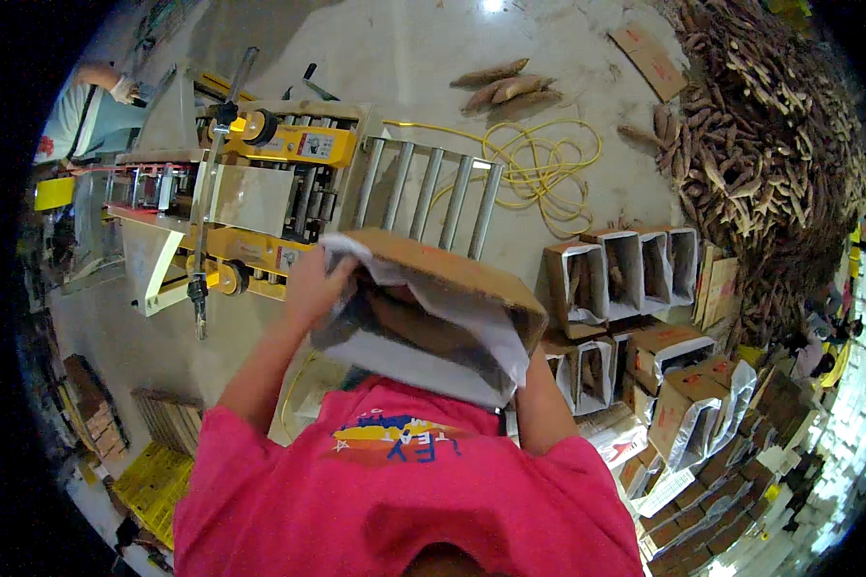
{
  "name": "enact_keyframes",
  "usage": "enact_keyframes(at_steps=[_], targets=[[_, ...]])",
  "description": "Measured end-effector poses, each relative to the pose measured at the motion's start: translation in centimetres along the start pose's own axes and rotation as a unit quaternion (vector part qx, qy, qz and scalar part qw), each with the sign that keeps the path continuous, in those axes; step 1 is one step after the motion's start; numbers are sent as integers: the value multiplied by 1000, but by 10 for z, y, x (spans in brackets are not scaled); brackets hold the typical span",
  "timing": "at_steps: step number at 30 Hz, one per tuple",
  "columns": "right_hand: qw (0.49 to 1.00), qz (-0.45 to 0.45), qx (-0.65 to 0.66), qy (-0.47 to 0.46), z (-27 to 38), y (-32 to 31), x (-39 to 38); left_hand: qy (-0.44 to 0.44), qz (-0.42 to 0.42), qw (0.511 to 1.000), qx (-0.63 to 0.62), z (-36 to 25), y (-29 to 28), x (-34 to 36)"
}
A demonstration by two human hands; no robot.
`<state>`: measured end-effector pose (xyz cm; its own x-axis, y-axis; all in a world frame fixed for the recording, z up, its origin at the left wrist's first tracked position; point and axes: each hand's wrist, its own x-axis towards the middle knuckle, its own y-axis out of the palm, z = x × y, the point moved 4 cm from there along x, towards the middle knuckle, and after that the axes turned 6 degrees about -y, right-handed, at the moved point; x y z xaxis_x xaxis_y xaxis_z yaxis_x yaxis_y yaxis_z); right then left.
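In front of my chest I hold a cardboard box [452,264], tilted with its open side toward me. White liner sheet [409,356] lines it, and long brown roots that look like cassava [419,322] lie inside. My left hand [325,281] is closed round the box's left end, fingers over the liner's edge. At the box's right end is my right hand [529,373]; its fingers are mostly hidden behind the box. Just beyond the box is a roller conveyor [428,188] joined to a yellow and grey box-sealing machine [289,144].
Several lined boxes of roots [618,274] stand at the right. A big heap of roots [770,144] covers the floor at the far right; a few loose roots [510,88] lie apart. Yellow cable [548,173] coils beyond the rollers. Another person [91,115] stands at the far left.
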<state>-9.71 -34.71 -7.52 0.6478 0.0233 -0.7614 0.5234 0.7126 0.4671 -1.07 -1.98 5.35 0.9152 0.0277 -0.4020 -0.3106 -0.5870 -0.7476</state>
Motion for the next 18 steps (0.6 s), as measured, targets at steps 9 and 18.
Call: enact_keyframes(at_steps=[9,18], targets=[[993,-82,-30,-77,12,23,-26,-94,-18,989,-110,70,15,99],[820,-173,-479,-261,52,34,-67,-127,147,911,-364,76,-2,66]])
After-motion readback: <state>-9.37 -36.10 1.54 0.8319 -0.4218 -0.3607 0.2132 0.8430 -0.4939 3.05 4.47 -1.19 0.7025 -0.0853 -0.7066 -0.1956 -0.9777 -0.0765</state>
